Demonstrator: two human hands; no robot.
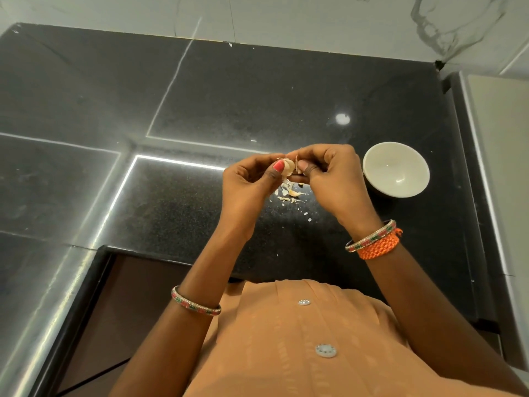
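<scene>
Here the person is peeling a garlic clove [289, 167] above the dark desk [257, 96]: the left hand [252, 179] is pinching the clove while the right hand [329, 173] is gripping its papery skin. Next, probably, the skin is coming away onto the scraps [290, 194]; the bowl [396, 169] is standing just beside the right hand.

garlic clove [289, 167] | pale, papery skin partly peeled | pinched between both hands' fingers above counter

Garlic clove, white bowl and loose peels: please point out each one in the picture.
garlic clove [289, 167], head view, on its pale papery skin.
white bowl [400, 164], head view, on its inner wall.
loose peels [292, 194], head view, on the largest fallen piece.
</scene>
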